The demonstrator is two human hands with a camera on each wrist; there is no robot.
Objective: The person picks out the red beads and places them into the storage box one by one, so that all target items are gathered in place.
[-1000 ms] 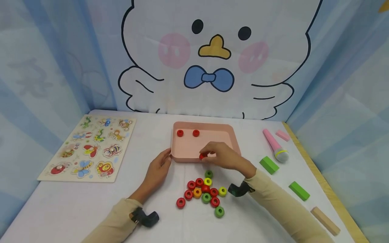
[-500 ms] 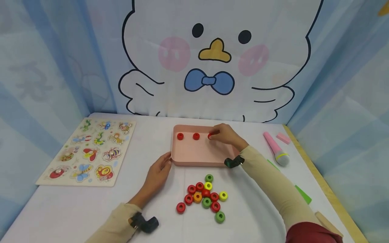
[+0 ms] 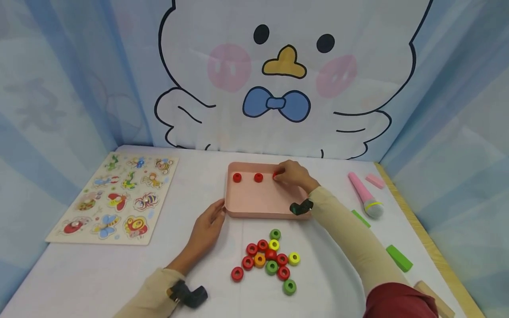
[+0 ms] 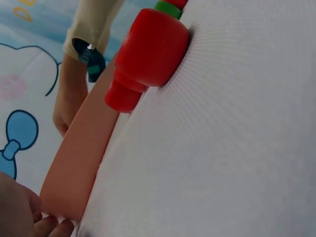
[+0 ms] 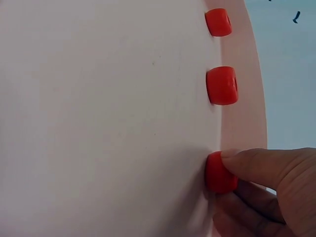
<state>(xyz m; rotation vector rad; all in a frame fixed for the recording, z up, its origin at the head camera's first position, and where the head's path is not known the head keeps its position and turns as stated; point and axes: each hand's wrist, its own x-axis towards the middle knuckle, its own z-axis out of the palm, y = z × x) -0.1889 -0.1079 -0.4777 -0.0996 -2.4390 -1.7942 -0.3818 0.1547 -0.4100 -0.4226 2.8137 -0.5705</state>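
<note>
My right hand (image 3: 293, 175) pinches a red bead (image 5: 219, 173) between thumb and fingers, at the far wall inside the pink tray (image 3: 254, 198). In the right wrist view this bead touches the tray floor beside the wall. To its left stand two more red beads, one in the middle (image 3: 258, 177) and one near the left corner (image 3: 237, 177), spaced apart in a row. My left hand (image 3: 207, 225) holds the tray's left edge near the front corner, its fingertips curled against the wall in the left wrist view.
In front of the tray lies a loose group of red, green, yellow and orange beads (image 3: 271, 267). A wooden insect puzzle board (image 3: 119, 198) is at the left. At the right are a pink toy microphone (image 3: 363, 192), a pink block (image 3: 375, 180), green blocks (image 3: 399, 258) and a wooden block (image 3: 434, 298).
My right hand has carried the red bead from the tray's front edge to the far wall, right of the other two. The left hand has stayed at the tray's edge.
</note>
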